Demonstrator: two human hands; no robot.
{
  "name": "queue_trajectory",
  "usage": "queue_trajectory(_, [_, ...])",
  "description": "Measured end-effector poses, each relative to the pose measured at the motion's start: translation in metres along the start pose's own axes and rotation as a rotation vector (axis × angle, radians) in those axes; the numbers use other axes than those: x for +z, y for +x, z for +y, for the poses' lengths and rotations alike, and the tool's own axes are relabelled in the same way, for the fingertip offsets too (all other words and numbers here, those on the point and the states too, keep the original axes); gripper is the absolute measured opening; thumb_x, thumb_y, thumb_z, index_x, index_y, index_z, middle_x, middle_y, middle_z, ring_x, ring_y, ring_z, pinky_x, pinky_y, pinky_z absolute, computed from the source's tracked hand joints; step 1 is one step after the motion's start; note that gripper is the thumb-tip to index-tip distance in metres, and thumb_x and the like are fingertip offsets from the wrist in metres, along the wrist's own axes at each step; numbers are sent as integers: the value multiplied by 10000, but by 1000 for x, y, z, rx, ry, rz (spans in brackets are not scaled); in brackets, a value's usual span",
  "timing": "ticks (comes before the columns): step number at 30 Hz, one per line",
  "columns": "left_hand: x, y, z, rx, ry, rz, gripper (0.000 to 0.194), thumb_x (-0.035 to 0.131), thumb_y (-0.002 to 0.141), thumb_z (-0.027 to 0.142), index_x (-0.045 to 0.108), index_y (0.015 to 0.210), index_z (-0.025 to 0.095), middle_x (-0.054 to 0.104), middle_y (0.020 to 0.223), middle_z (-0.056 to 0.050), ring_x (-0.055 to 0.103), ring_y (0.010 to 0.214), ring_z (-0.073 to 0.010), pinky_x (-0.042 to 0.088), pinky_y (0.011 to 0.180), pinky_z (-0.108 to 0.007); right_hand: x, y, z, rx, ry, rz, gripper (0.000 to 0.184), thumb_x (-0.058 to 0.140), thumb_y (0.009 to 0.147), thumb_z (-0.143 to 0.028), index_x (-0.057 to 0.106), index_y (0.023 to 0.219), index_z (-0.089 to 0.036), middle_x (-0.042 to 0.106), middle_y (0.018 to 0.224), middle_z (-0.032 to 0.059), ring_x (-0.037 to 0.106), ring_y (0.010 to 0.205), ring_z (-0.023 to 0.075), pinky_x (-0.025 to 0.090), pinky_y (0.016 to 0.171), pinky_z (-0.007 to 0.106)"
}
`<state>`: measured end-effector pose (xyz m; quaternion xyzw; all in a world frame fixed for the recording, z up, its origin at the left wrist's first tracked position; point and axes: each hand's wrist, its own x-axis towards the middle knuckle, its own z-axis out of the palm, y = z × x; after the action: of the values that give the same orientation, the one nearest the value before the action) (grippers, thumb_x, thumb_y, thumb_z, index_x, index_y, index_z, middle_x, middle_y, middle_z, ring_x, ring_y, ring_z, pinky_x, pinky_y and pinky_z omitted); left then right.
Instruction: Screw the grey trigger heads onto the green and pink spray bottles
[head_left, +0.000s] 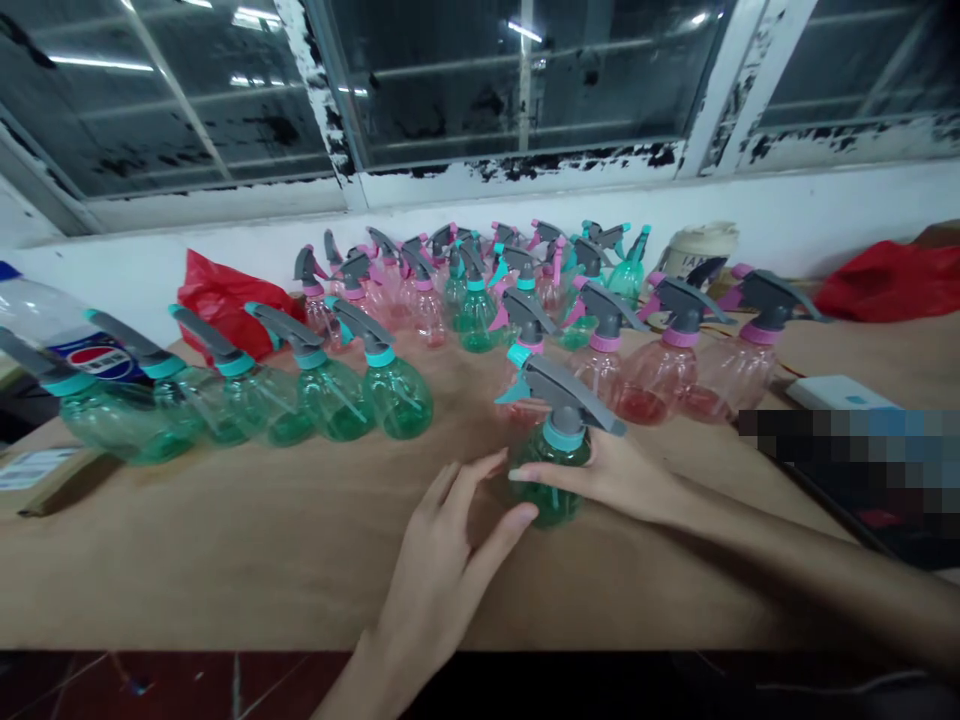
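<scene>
A green spray bottle (pixel 551 500) with a grey and teal trigger head stands upright near the middle of the table. My right hand (pixel 607 475) is wrapped round its body from the right, thumb across the front. Just to its left, my left hand (pixel 457 540) has thumb and fingers apart, fingertips close to the bottle; whether they touch it I cannot tell. Pink spray bottles (pixel 649 380) stand in a row right behind. To the left, several green spray bottles (pixel 337 400) form another row with teal collars.
More pink and green spray bottles (pixel 476 315) crowd the back by the wall. Red plastic bags (pixel 225 300) lie on both sides. A Pepsi bottle (pixel 97 355) is at far left, a white box (pixel 844 392) at right. The table's front edge runs along the bottom.
</scene>
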<state>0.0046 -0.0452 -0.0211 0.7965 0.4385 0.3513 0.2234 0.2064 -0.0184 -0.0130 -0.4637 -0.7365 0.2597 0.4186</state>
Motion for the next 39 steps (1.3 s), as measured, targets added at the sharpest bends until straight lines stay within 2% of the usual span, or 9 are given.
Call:
queue_trajectory(3, [2, 11, 12, 42, -74, 37, 115, 632, 877, 329, 643, 954, 245, 656, 906, 12, 631, 801, -160, 526, 749, -281, 1, -6, 0, 13, 38, -25, 575, 693, 759, -465, 552, 1251, -202, 689, 983, 57, 637, 951, 241, 494, 909, 427])
queue_trajectory(6, [3, 18, 18, 42, -116, 22, 113, 629, 871, 305, 653, 801, 220, 646, 791, 15, 608, 698, -148, 504, 644, -250, 0, -11, -1, 27, 64, -42, 454, 668, 796, -409, 596, 1186, -188, 689, 1068, 75, 637, 988, 249, 507, 887, 430])
queue_trajectory(10, [1, 18, 19, 50, -132, -24, 154, 576, 898, 310, 679, 819, 228, 676, 787, 6, 621, 694, -160, 499, 645, -273, -3, -14, -1, 9, 48, -39, 400, 667, 800, -379, 608, 1147, -189, 698, 1064, 71, 645, 987, 253, 519, 867, 432])
queue_trajectory(16, [-2, 17, 14, 71, -142, -100, 240, 466, 951, 294, 683, 866, 236, 693, 820, 2, 648, 744, -157, 493, 652, -266, -6, -27, 3, -46, -136, 74, 439, 681, 770, -449, 590, 1131, -216, 658, 1155, 93, 614, 1071, 288, 501, 904, 462])
queue_trajectory(20, [-8, 20, 8, 52, -119, -84, 242, 460, 953, 322, 667, 878, 222, 696, 843, -9, 649, 767, -170, 497, 669, -276, -11, -43, 15, -31, -290, 55, 583, 666, 758, -512, 474, 1211, -197, 629, 1132, 128, 604, 1054, 318, 517, 853, 492])
queue_trajectory(24, [-18, 20, -1, 27, -81, -53, 213, 497, 930, 329, 674, 868, 228, 701, 843, -2, 644, 743, -170, 506, 685, -288, -12, -49, 21, -14, -466, 54, 543, 631, 757, -582, 488, 1109, -194, 600, 1078, 143, 583, 1034, 335, 525, 799, 495])
queue_trajectory(28, [-29, 18, -14, -2, -45, -42, 166, 542, 899, 328, 677, 867, 238, 709, 825, 9, 646, 703, -168, 518, 677, -294, 1, -32, 12, -94, -654, 83, 680, 569, 744, -683, 503, 1138, -133, 574, 1093, 191, 549, 1047, 364, 503, 815, 508])
queue_trajectory(33, [-46, 16, -32, -38, -3, -22, 164, 527, 904, 316, 672, 916, 240, 720, 848, 10, 664, 728, -166, 525, 661, -275, 36, 14, 0, -144, -771, 141, 709, 471, 779, -728, 558, 1059, -82, 616, 969, 182, 570, 970, 331, 490, 828, 456])
queue_trajectory(39, [-60, 5, -49, -66, 28, 9, 174, 514, 908, 318, 666, 952, 244, 718, 873, 7, 655, 735, -166, 531, 646, -270, 68, 55, -5, -90, -829, 229, 701, 474, 794, -703, 586, 1011, -46, 626, 978, 234, 551, 965, 363, 465, 786, 467])
